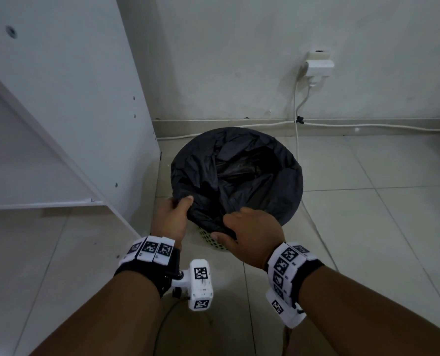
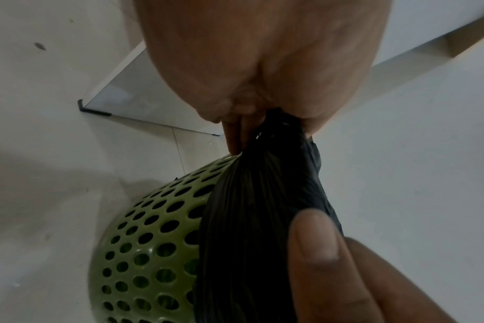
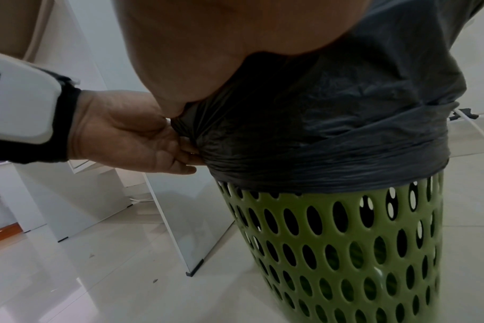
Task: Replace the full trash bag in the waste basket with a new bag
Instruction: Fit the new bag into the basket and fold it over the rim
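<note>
A floor (image 1: 368,227) of large, pale, glossy tiles met a plain white wall (image 1: 239,60). At the left stood a white cabinet (image 1: 67,93) made of smooth flat panels, its lower corner close to the basket.

The waste basket (image 3: 346,251) stood upright on the floor near the wall, just right of the cabinet, with its long axis vertical and its round mouth facing up. It was olive-green hard plastic, a tapering cylinder pierced all over with rows of oval holes. A black trash bag (image 1: 239,176) lined it. The bag was thin, crinkled plastic with a dull sheen, folded down over the rim as a gathered, pleated band (image 3: 346,153) covering the top of the wall. Seen from above, loose folds sagged into the dark opening.

A white plug block (image 1: 319,64) sat on the wall, and a thin white cable (image 1: 296,129) dropped from it and ran along the floor past the basket's right side.

The left hand (image 1: 172,217) gripped the near-left edge of the bag, fingers and thumb curled around a bunched fold. The right hand (image 1: 252,235) pinched the near edge of the bag beside it, thumb (image 2: 314,238) pressed against the pleats. Both wrists wore black bands with white checkered marker blocks (image 1: 150,249).
</note>
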Tool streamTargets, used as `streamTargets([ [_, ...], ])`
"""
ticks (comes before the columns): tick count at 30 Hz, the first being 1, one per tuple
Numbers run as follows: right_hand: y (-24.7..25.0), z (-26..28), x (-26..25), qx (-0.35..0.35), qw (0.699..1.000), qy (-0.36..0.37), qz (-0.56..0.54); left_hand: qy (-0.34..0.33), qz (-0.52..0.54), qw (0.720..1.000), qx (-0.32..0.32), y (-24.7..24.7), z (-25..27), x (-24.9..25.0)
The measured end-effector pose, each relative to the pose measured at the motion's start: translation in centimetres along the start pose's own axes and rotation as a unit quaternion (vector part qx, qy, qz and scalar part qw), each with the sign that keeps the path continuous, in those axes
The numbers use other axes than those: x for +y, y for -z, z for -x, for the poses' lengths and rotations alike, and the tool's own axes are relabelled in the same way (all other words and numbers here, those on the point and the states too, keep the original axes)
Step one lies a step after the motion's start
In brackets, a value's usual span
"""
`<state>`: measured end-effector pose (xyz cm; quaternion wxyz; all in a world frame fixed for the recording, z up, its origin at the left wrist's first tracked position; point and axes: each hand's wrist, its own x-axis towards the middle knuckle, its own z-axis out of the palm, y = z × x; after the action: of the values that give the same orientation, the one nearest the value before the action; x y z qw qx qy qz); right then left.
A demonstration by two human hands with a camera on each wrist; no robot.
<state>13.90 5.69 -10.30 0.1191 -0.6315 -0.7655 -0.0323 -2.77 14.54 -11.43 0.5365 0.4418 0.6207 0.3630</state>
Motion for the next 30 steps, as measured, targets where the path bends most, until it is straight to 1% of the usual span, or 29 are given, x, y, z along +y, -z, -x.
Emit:
streamTargets([
  [3, 0.0, 0.0, 0.1, -0.012, 1.000, 0.002, -0.004, -0.034, -0.059, 0.998, -0.001, -0.2, 0.3, 0.2],
  [5, 0.0, -0.1, 0.0, -0.016, 1.000, -0.002, 0.001, -0.056, -0.065, 0.996, 0.000, -0.2, 0.4, 0.4],
  [7, 0.0, -0.1, 0.0, -0.024, 1.000, -0.007, 0.000, -0.060, -0.074, 0.995, -0.005, -0.3, 0.4, 0.7],
  [9, 0.0, -0.2, 0.0, -0.033, 0.999, -0.010, -0.004, -0.046, -0.054, 0.997, 0.007, -0.4, 0.4, 0.7],
  [11, 0.0, -0.2, 0.0, -0.041, 0.999, -0.012, -0.008, -0.023, -0.002, 0.999, 0.031, -0.7, 0.8, 1.1],
  [13, 0.0, 0.0, -0.1, -0.044, 0.999, -0.014, -0.009, 0.022, 0.052, 0.997, 0.050, -1.3, 1.2, 1.3],
  [15, 0.1, 0.1, -0.2, -0.047, 0.999, -0.020, -0.015, 0.051, 0.077, 0.992, 0.081, -1.4, 0.8, 1.3],
  [16, 0.1, 0.1, -0.3, -0.048, 0.998, -0.024, -0.017, 0.070, 0.086, 0.990, 0.084, -1.4, 0.4, 1.4],
  [18, 0.3, 0.0, -0.3, -0.053, 0.998, -0.030, -0.020, 0.096, 0.065, 0.991, 0.061, -1.3, -0.3, 1.2],
  [19, 0.4, -0.1, -0.3, -0.059, 0.998, -0.031, -0.020, 0.101, 0.046, 0.993, 0.043, -1.1, -0.4, 1.1],
  [21, 0.6, -0.1, -0.2, -0.074, 0.997, -0.030, -0.016, 0.096, 0.033, 0.993, 0.064, -1.1, -1.0, 0.5],
  [23, 0.7, -0.1, -0.1, -0.085, 0.996, -0.035, -0.018, 0.052, 0.016, 0.996, 0.070, -0.9, -0.3, 1.2],
  [25, 0.9, -0.2, 0.1, -0.087, 0.994, -0.043, -0.039, 0.042, 0.009, 0.998, 0.055, -0.8, 0.1, 1.3],
  [26, 1.1, -0.1, 0.2, -0.076, 0.995, -0.045, -0.054, 0.042, 0.005, 0.998, 0.053, -0.7, 0.3, 1.3],
  [27, 1.3, 0.0, 0.3, -0.049, 0.995, -0.048, -0.068, 0.043, 0.002, 0.998, 0.054, -0.6, 0.6, 1.1],
  [28, 1.5, 0.3, 0.5, -0.005, 0.995, -0.060, -0.080, 0.060, 0.010, 0.997, 0.052, -0.5, 0.6, 0.8],
  [29, 1.6, 0.6, 0.9, 0.054, 0.991, -0.086, -0.087, 0.077, 0.032, 0.996, 0.044, -0.3, 0.9, 0.7],
  [30, 1.6, 1.0, 1.2, 0.118, 0.980, -0.131, -0.088, 0.106, 0.064, 0.992, 0.031, -0.3, 1.4, 0.5],
])
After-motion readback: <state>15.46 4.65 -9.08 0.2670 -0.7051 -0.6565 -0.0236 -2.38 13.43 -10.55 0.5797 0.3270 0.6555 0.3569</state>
